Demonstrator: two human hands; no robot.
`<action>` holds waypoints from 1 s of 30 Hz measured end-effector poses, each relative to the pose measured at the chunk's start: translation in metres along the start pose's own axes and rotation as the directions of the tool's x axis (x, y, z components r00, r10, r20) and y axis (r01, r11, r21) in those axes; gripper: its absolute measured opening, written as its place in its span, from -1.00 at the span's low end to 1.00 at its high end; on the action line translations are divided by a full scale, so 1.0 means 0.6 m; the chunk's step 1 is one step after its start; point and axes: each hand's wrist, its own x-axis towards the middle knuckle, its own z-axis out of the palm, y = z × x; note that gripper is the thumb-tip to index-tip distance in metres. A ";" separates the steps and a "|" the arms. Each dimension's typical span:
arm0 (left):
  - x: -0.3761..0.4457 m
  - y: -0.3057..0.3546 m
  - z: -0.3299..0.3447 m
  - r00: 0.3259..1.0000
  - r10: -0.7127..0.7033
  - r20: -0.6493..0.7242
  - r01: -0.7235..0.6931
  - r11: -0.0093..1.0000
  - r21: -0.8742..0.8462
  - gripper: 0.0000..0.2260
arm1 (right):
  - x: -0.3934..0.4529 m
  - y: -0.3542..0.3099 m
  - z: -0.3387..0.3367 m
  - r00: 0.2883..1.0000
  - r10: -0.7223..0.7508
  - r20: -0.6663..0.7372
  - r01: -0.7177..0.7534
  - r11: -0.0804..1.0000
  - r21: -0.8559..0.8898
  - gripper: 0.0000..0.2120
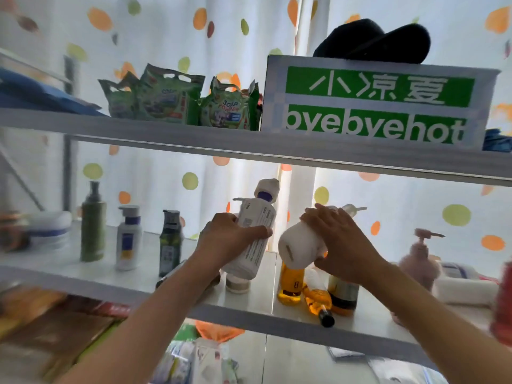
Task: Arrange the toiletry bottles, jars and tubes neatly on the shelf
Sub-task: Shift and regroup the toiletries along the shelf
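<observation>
Centre frame, shelf (249, 311): our left hand (224, 239) grips a tilted white labelled bottle (253, 239); our right hand (340, 242) grips a tilted white pump bottle (297, 245).

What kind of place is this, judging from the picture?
Probably a home storage corner, not a shop: a white shelf of assorted part-used toiletry bottles, soap powder bags above, and a dotted curtain behind.

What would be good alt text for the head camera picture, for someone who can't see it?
A person's left hand grips a tilted white pump bottle while the right hand holds a second white bottle, above a white shelf. Green, white and dark bottles stand upright to the left; amber bottles lie jumbled beneath the hands.
</observation>
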 end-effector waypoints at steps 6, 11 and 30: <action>-0.105 -0.042 -0.047 0.991 -0.100 -0.093 0.097 0.994 -0.040 -0.64 | -0.051 -0.106 0.015 0.999 -0.006 -0.053 0.010 0.997 0.079 -0.21; -0.152 -0.088 -0.094 0.984 -0.138 -0.109 0.143 0.989 0.040 -0.62 | -0.049 -0.185 0.027 0.997 -0.077 -0.025 0.080 0.991 0.110 -0.22; 0.000 -0.340 -0.282 0.906 -0.328 -0.267 0.380 0.909 0.171 -0.35 | 0.153 -0.364 0.153 0.961 -0.277 -0.012 0.277 0.960 0.042 -0.22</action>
